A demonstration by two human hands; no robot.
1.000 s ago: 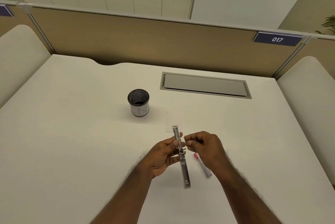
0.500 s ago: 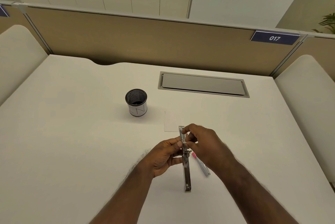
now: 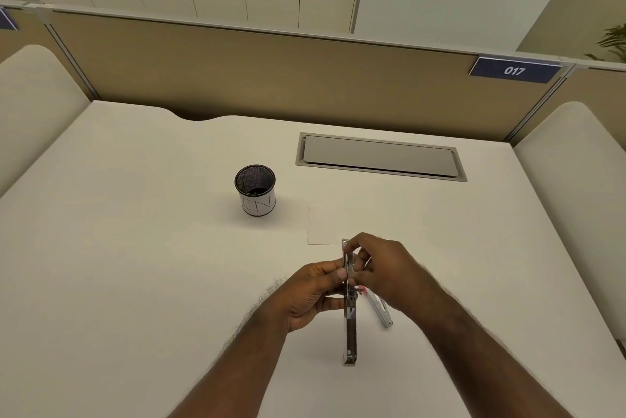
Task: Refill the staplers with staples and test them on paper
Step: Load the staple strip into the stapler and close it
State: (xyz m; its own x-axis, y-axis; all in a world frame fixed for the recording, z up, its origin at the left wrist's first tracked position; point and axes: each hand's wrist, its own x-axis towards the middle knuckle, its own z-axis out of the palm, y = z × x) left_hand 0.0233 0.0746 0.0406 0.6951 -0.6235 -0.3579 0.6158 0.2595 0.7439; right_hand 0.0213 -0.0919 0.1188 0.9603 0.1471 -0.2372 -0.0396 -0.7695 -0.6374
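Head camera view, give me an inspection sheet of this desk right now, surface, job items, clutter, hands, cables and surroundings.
Surface: white desk with a closed grey hatch set into it.
Job's things: opened metal stapler held above the desk; second stapler with a pink tip lying on the desk, partly hidden under the right hand; small white paper lying flat beyond the hands.
Clutter: black mesh cup with a white label, standing upright.
Hands: left hand grips the opened stapler at its middle; right hand has fingertips pinched at its upper end; whether it holds staples cannot be told.
Cables: nothing seen.
Surroundings: tan partition with a blue sign reading 017; plant leaves at far right.
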